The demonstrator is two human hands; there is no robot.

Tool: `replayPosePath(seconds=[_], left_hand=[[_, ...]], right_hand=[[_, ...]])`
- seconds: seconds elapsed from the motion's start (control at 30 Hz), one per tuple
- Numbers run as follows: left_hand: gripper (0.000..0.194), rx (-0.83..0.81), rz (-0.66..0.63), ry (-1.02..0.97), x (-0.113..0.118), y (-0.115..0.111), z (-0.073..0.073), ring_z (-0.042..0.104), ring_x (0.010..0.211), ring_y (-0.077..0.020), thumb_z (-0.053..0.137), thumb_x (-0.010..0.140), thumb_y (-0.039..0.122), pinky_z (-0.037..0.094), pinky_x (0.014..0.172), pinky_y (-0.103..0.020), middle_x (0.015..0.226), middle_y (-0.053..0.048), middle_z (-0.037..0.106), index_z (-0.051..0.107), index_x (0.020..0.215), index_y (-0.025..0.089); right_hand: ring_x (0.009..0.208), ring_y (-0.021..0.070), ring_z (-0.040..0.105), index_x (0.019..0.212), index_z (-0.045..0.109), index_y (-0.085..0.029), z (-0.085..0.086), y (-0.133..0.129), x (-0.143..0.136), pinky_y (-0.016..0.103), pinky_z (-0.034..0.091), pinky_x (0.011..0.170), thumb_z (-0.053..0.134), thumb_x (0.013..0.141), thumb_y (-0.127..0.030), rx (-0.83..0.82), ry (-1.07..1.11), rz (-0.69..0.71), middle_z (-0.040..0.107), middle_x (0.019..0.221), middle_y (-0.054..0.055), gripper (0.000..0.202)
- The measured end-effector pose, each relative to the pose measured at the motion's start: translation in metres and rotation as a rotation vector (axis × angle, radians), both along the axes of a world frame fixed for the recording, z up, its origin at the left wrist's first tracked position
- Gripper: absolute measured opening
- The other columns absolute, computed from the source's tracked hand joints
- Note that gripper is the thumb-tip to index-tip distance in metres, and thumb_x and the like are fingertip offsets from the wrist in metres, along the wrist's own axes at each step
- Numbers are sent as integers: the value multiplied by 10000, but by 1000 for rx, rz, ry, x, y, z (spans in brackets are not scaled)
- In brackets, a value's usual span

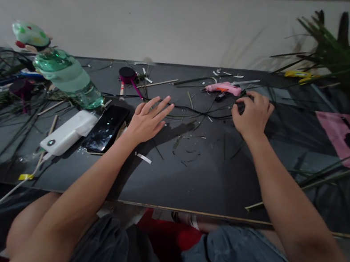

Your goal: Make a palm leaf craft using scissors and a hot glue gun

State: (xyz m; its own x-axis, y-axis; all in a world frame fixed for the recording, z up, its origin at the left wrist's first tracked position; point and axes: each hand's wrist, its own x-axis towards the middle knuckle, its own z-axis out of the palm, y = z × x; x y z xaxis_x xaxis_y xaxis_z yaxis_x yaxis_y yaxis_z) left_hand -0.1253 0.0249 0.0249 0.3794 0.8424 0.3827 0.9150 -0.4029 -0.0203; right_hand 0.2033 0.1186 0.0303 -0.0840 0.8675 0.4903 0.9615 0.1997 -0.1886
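My left hand (147, 119) has its fingers spread, palm down, just right of a black phone (106, 129); nothing is in it. A thin black cable (186, 107) runs past its fingertips towards the right. My right hand (255, 114) is curled, thumb and forefinger drawn in near the cable's right end. Whatever may be between those fingers is hidden or too small to name. Just behind and left of this hand lies a pink glue gun (225, 88) with an orange trigger.
On the dark table (185, 187) lie leaf scraps and sticks. A green bottle (69, 78) and a white power bank (68, 132) are at left. Long green leaves (340, 56), a yellow-handled tool (298, 74) and a pink sheet (330, 131) are at right. A wall (179, 32) stands behind.
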Motion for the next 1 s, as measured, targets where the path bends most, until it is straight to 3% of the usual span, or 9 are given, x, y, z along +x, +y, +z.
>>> replayPosePath(seconds=[1.0], left_hand=[[641,-23,-1,-27,0,1,0,279,1457,-310,480,920,254,260,1138,-483,1612,-14,266,298,1532,307]], right_hand=[[1258,321,440,1027,641,-228,-1,-1,0,546,324,1029,471,897,-337,12,-8,-7,538,1341,106,240]])
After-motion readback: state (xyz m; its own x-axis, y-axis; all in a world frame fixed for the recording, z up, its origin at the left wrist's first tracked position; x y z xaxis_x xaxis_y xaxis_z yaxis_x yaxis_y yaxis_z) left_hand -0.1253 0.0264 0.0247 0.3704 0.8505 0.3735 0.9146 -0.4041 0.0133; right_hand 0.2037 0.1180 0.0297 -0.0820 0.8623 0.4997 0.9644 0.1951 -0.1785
